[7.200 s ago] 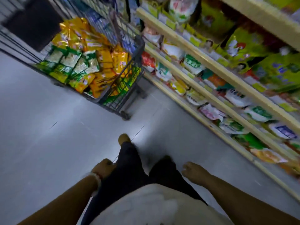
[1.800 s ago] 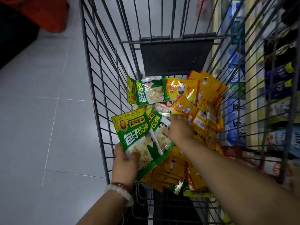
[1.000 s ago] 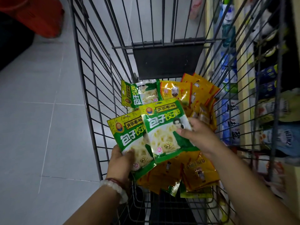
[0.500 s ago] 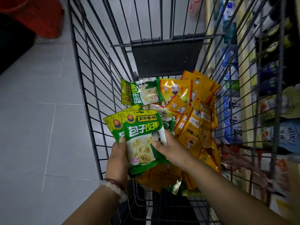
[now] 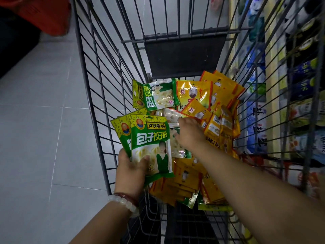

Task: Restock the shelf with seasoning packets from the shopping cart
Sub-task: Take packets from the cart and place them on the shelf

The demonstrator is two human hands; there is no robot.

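Seasoning packets (image 5: 209, 110) lie heaped in the bottom of the wire shopping cart (image 5: 98, 106), a mix of yellow-orange ones and green-and-white ones. One green packet (image 5: 155, 96) lies flat near the far end, just in front of the cart's dark panel (image 5: 184, 57). The person's left hand (image 5: 131, 170), a pale bead bracelet (image 5: 123, 202) on its wrist, grasps a fanned stack of green packets (image 5: 151, 143) by the lower edge, thumb across the front one, holding them upright against the cart's left wall. The right hand (image 5: 189, 133) is down among the pile just beside that stack, fingers spread over a green-and-white packet (image 5: 178, 150), its fingertips at the edge of the yellow ones; whether it is actually gripping anything I cannot tell. To the right, through the cart's bars, the shelf (image 5: 274, 95) stands close by with blue and green packages. Grey floor tiles (image 5: 40, 120) run along the left.
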